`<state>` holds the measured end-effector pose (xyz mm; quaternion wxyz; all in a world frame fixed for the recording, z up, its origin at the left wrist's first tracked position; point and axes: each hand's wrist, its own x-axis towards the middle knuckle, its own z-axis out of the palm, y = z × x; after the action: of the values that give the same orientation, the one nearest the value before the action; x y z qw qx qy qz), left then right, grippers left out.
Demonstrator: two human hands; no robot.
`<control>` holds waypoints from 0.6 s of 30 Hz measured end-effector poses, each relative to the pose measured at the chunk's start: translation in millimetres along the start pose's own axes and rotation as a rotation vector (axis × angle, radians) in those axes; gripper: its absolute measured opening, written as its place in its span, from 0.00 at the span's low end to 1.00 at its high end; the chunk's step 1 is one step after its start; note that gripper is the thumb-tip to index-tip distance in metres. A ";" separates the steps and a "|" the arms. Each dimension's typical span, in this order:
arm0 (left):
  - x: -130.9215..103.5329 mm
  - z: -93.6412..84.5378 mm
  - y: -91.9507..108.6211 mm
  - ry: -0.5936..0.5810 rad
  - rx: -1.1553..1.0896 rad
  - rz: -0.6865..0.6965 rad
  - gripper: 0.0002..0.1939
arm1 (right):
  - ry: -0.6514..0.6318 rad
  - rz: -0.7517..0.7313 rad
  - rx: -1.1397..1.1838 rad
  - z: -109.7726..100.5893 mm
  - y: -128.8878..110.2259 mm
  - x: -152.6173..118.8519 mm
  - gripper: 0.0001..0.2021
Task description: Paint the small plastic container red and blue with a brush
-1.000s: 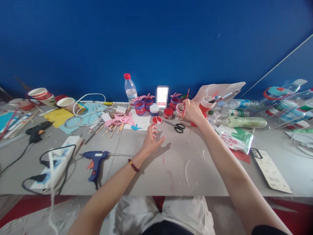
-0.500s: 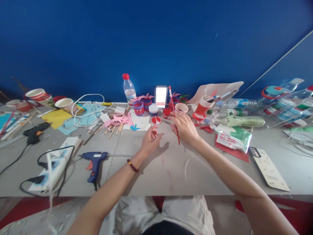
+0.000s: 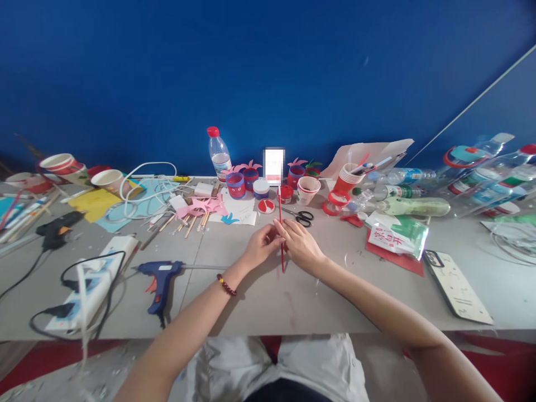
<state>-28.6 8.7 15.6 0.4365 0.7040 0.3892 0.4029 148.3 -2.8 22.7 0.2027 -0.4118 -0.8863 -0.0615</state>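
Observation:
My right hand (image 3: pixel 302 244) is closed on a slim red paintbrush (image 3: pixel 282 259), held nearly upright with its pale upper end pointing away from me. Against it from the other side, my left hand (image 3: pixel 263 245) pinches with thumb and fingertips at the brush, partly overlapped by the right fingers. Beyond the hands lie a lid with red paint (image 3: pixel 266 206), an open jar of red paint (image 3: pixel 286 194) and black-handled scissors (image 3: pixel 305 218). A paper cup (image 3: pixel 309 191) stands just behind the scissors.
Left of my hands lie a blue glue gun (image 3: pixel 161 279), a power strip (image 3: pixel 94 279) and pink paper cutouts (image 3: pixel 203 206). A water bottle (image 3: pixel 219 153) stands near the blue wall. At right are a phone (image 3: pixel 458 287), a snack packet (image 3: pixel 397 234) and several plastic bottles (image 3: pixel 419 206).
My right hand has brought the paintbrush toward me and left, uncovering the scissors. My left hand has moved slightly nearer and right, from apart to meeting the brush.

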 end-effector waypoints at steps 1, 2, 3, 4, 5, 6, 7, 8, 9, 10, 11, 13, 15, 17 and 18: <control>1.1 -0.4 -0.1 0.016 -0.020 -0.004 0.20 | -0.010 -0.004 0.006 -0.3 -0.7 0.6 0.35; 2.1 -0.8 -0.1 0.016 -0.034 -0.012 0.20 | -0.019 -0.010 0.014 -0.8 -1.3 1.3 0.35; 3.1 -1.2 0.1 0.006 -0.047 -0.023 0.21 | -0.027 -0.015 0.024 -1.6 -1.8 2.0 0.35; 3.9 -1.5 0.3 -0.005 -0.063 -0.036 0.21 | -0.032 -0.017 0.032 -2.5 -2.1 2.7 0.35; 4.6 -1.7 0.5 -0.015 -0.083 -0.047 0.21 | -0.037 -0.016 0.039 -3.4 -2.1 3.3 0.34; 5.1 -1.8 0.8 -0.021 -0.100 -0.057 0.21 | -0.042 -0.012 0.044 -4.3 -2.0 3.7 0.34; 5.4 -1.8 1.1 -0.024 -0.115 -0.067 0.20 | -0.046 -0.007 0.047 -5.2 -1.7 3.9 0.34; 5.5 -1.8 1.4 -0.026 -0.127 -0.080 0.20 | -0.050 -0.003 0.051 -6.0 -1.3 3.9 0.33; 5.6 -1.8 1.8 -0.031 -0.141 -0.096 0.19 | -0.052 -0.001 0.054 -6.7 -1.1 3.7 0.32; 5.5 -1.9 2.1 -0.042 -0.162 -0.113 0.18 | -0.050 0.000 0.059 -7.4 -1.0 3.3 0.31; 5.4 -2.1 2.5 -0.060 -0.195 -0.129 0.18 | -0.043 -0.003 0.064 -8.1 -1.1 2.8 0.31; 5.2 -3.1 3.0 -0.103 -0.289 -0.154 0.19 | -0.012 -0.018 0.081 -9.3 -2.0 1.6 0.29; 5.0 -4.7 3.1 -0.122 -0.376 -0.172 0.18 | 0.046 -0.036 0.110 -10.5 -2.6 1.1 0.26; 5.2 -6.7 2.9 -0.092 -0.434 -0.197 0.16 | 0.125 -0.005 0.140 -11.5 -0.9 2.5 0.24; 5.5 -7.6 2.6 -0.064 -0.461 -0.212 0.14 | 0.158 0.034 0.153 -11.8 1.2 4.2 0.23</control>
<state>-32.9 15.1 21.4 0.6374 0.5537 0.3445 0.4105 150.4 -2.3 35.0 0.3038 -0.4040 -0.8626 -0.0226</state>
